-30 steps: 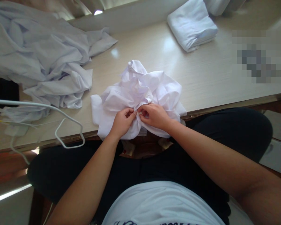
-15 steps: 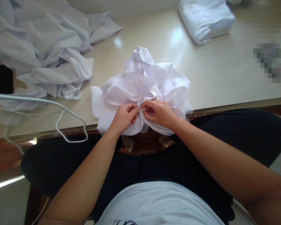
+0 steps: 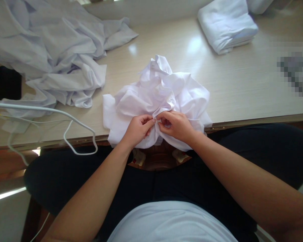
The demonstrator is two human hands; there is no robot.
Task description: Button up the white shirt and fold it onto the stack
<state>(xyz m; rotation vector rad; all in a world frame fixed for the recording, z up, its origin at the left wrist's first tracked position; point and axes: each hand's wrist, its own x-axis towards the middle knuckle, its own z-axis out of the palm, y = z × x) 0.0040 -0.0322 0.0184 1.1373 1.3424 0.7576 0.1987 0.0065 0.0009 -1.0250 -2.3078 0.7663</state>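
A crumpled white shirt (image 3: 151, 92) lies bunched at the table's front edge, its lower folds hanging over. My left hand (image 3: 140, 129) pinches the cloth edge between thumb and fingers near the middle. Right beside it, my right hand (image 3: 176, 125) is closed on the same edge, thumb and forefinger almost touching the left fingertips. Whatever small part sits between the fingertips is too small to make out.
More loose white cloth (image 3: 65, 50) is heaped at the back left of the table (image 3: 237, 90). A folded white stack (image 3: 227, 27) sits at the back right. White cables (image 3: 83, 127) loop over the front left edge, near a black object (image 3: 5, 84).
Both hands keep their pinch on the shirt edge. The whole scene sits slightly lower and further right in view, as the camera has shifted.
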